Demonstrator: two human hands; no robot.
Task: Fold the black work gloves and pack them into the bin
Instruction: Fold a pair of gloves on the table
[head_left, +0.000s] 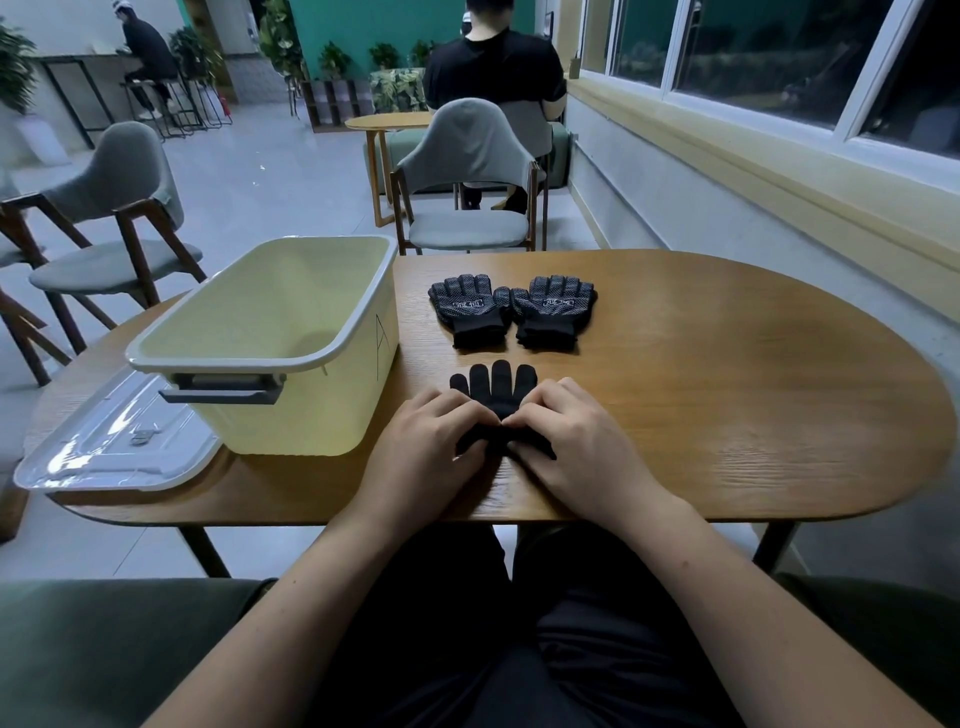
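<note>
A seated person's dark-clothed lap (493, 649) fills the foreground as both bare forearms reach onto a wooden table (753, 405) to fold work gloves. Well to the left of the fingers, a clear lid (104, 452) lies flat at the table's edge, apparently set aside so that the pale yellow bin (311, 415) just beside it stands open for packing; nothing can be seen inside it.

The left hand (434, 441) has its fingers curled down onto the cuff end of a black glove (498, 387), pinching the fabric. The right hand (579, 441) mirrors it from the other side, so that the two sets of fingertips nearly meet over the middle of the glove. The grip looks meant to hold the cuff bunched for a fold. The glove's own fingers fan out flat on the wood just beyond the person's fingertips, pointing away.

Farther beyond the fingertips, two more gloves, the left dotted glove (470, 312) and the right dotted glove (553, 312), lie grip-side up, side by side and touching at the thumbs, seemingly laid out to wait their turn. By this showing the job is at an early stage: no glove is packed.
</note>
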